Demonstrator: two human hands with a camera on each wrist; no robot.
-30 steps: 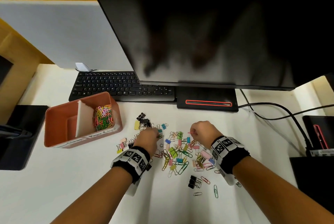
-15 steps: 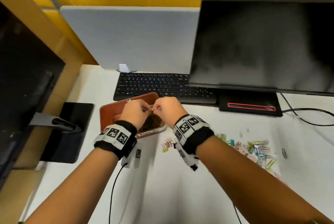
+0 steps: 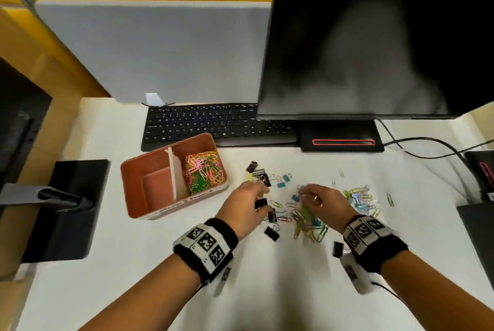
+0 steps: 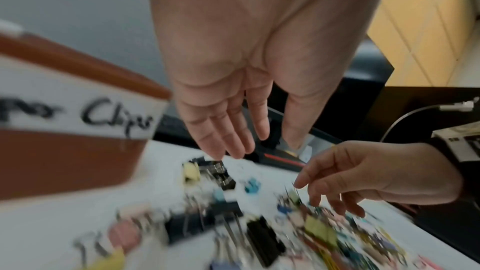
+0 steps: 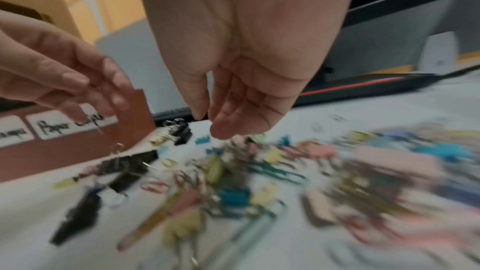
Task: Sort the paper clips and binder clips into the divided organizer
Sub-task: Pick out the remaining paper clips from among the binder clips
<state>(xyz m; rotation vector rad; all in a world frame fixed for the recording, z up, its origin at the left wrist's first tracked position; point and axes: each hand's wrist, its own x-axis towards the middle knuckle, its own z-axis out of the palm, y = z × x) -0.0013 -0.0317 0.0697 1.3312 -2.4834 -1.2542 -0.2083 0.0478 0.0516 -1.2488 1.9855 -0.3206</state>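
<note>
Hovering over scattered clips (image 3: pixel 302 213): both empty hands.

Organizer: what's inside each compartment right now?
In the organizer, the right compartment holds a heap of coloured paper clips. The left compartment shows only bare floor, no clips visible. The near wall hides the floor strip closest to the camera, and the white divider hides a little.
</note>
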